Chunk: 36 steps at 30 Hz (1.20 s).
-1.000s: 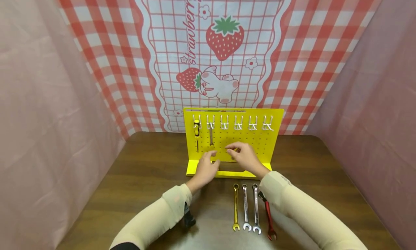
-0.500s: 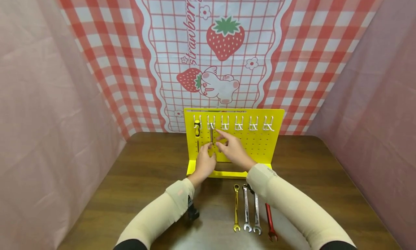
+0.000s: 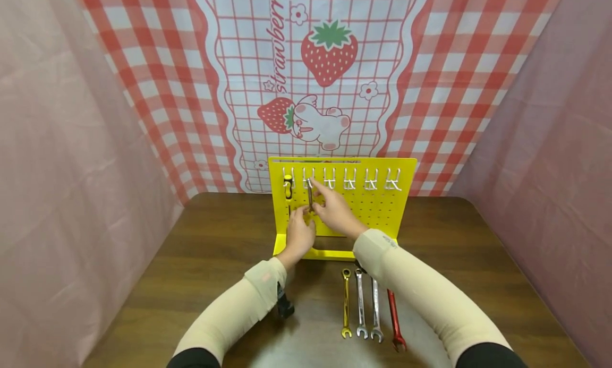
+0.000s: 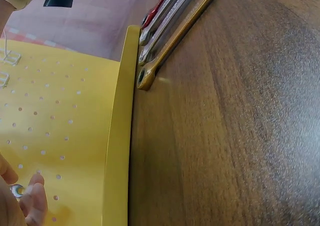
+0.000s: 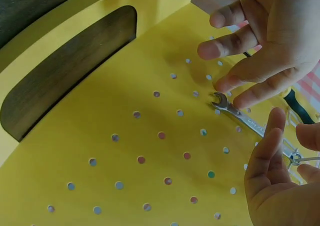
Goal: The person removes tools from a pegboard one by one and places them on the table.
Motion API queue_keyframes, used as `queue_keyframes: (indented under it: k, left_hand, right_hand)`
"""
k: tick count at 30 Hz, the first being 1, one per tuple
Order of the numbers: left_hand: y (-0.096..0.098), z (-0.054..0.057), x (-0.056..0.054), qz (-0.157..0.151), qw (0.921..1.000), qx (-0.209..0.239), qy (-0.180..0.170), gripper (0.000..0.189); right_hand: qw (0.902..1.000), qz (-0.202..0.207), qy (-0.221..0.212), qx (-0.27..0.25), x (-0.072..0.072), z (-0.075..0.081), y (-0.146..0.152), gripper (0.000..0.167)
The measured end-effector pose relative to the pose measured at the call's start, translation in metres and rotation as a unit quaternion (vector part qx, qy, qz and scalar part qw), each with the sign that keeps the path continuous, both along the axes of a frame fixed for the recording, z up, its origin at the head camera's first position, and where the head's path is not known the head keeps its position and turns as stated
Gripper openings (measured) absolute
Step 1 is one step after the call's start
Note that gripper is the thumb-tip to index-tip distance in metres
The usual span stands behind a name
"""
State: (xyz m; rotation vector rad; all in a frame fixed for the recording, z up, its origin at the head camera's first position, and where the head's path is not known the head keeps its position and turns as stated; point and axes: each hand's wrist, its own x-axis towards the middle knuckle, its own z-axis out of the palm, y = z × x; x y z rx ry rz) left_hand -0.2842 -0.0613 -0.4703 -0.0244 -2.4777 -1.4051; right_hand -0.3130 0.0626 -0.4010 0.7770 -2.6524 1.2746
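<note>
A small silver wrench [image 3: 310, 195] hangs by its ring end from the second hook of the yellow pegboard [image 3: 368, 216]. My left hand [image 3: 299, 235] pinches the wrench's lower, open end with its fingertips; in the right wrist view that end shows between finger and thumb. My right hand [image 3: 334, 211] lies along the wrench's right side, its index finger reaching up to the ring end. Its fingers [image 5: 265, 161] look loosely bent beside the shank and hook. Left of the wrench, a yellow-and-black screwdriver [image 3: 288, 187] hangs on the first hook.
On the table [image 3: 215, 283] before the board lie a gold wrench [image 3: 346, 304], two silver wrenches [image 3: 360, 307] and a red wrench [image 3: 396, 323]. More white wire hooks [image 3: 349, 179] line the board to the right. A checked strawberry cloth [image 3: 330, 54] hangs behind.
Both hands have moved up and inward to the hanging wrench. The right hand came leftward from the board's middle, and the left hand rose to the wrench's lower end.
</note>
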Motion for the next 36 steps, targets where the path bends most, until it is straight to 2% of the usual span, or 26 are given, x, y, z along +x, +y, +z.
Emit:
queue_keyframes:
  k: [5,10,15,20,27,33,36]
  left_hand:
    - [-0.001,0.001,-0.001,-0.004,1.0000,0.003,0.001,0.037]
    - [-0.001,-0.001,-0.001,-0.021,0.9997,0.010,-0.006,0.033]
    - [-0.002,-0.002,-0.002,-0.023,0.9996,0.015,0.010,0.024]
    - [-0.002,-0.001,-0.001,-0.029,0.9986,0.037,0.026,0.022]
    - [-0.005,-0.003,0.004,-0.039,0.9953,0.081,0.036,0.016]
    - [-0.009,-0.003,0.011,-0.026,0.9970,0.066,0.032,0.014]
    - [-0.011,-0.002,0.013,-0.033,0.9967,0.067,0.031,0.015]
  right_hand:
    - [0.9997,-0.008,-0.020,-0.012,-0.004,0.003,-0.005,0.074]
    - [0.9994,-0.016,-0.021,-0.019,-0.008,0.002,-0.010,0.071]
    - [0.9991,-0.011,-0.024,-0.034,-0.009,0.001,-0.010,0.067]
    - [0.9981,-0.013,-0.016,-0.059,-0.007,-0.001,-0.008,0.061]
    - [0.9953,-0.018,-0.006,-0.095,-0.005,-0.005,-0.008,0.051]
    - [0.9924,-0.025,-0.001,-0.121,0.000,-0.006,-0.009,0.048]
    - [0.9914,-0.028,0.008,-0.128,0.001,-0.007,-0.010,0.047]
